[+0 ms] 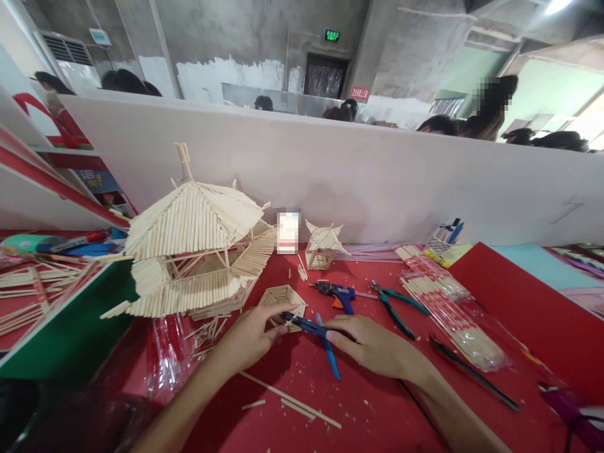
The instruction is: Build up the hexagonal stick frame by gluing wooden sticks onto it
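**2 hands on blue-handled pliers beside a hexagon of sticks**

Far out to the left of the left hand, a green board (pixel 70 327) slopes down across the red table (pixel 377 409), with loose sticks lying on the surface beyond it. Up and to the left of that hand stands the big stick pavilion (pixel 193 251), 2 tiers of roof built from pale sticks, its lower edge close above the knuckles. Clear plastic wrappers (pixel 163 358) lie crumpled just left of the wrist.

The left hand (pixel 250 340) is curled narrow, thumb and fingertips pinched together at the jaw end of the blue-handled pliers (pixel 311 336); whether a stick is caught there cannot be told. The fingertips touch the near edge of the flat hexagonal stick frame (pixel 283 299), which lies just above the hand on the table. Below both hands, a few long loose sticks (pixel 292 402) lie slanted across the red surface.

The right hand (pixel 372 346) lies over the handles of the pliers, fingers folded on them, 1 blue handle poking out beneath the hand toward the viewer. Just above this hand sits a blue glue gun (pixel 337 294), and further up a small stick pavilion (pixel 323 245). Up and to the right of the hand lie green-handled pliers (pixel 396 305), untouched. Further right, bundles of wrapped sticks (pixel 448 308) run slantwise, with a black tool (pixel 472 374) lying beside them, near the right forearm.
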`<state>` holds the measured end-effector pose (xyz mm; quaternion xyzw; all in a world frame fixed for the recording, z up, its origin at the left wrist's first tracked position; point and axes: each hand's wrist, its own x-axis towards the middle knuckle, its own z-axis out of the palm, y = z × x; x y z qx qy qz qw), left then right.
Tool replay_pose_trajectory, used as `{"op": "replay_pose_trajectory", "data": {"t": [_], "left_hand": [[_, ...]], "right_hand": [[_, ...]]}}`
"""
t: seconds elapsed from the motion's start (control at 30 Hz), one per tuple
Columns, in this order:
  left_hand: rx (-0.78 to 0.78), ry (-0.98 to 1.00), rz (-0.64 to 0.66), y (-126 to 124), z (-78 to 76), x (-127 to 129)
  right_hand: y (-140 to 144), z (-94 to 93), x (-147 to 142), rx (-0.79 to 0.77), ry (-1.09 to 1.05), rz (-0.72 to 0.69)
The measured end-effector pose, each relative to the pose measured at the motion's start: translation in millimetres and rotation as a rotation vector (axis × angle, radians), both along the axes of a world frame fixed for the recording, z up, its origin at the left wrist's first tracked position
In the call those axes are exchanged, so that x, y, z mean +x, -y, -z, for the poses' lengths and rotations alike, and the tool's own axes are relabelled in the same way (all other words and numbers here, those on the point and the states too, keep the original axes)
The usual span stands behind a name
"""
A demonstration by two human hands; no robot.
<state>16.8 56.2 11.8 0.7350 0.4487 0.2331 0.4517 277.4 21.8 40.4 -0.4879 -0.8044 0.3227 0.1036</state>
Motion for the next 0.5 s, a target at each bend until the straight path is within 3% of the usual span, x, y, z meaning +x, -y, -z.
{"op": "replay_pose_trajectory", "data": {"t": [0.5], "left_hand": [[0.032, -0.027, 0.019, -0.5, -0.6, -1.0]], "right_hand": [[2.1, 4.8, -1.2, -0.012, -0.011, 0.017]]}}
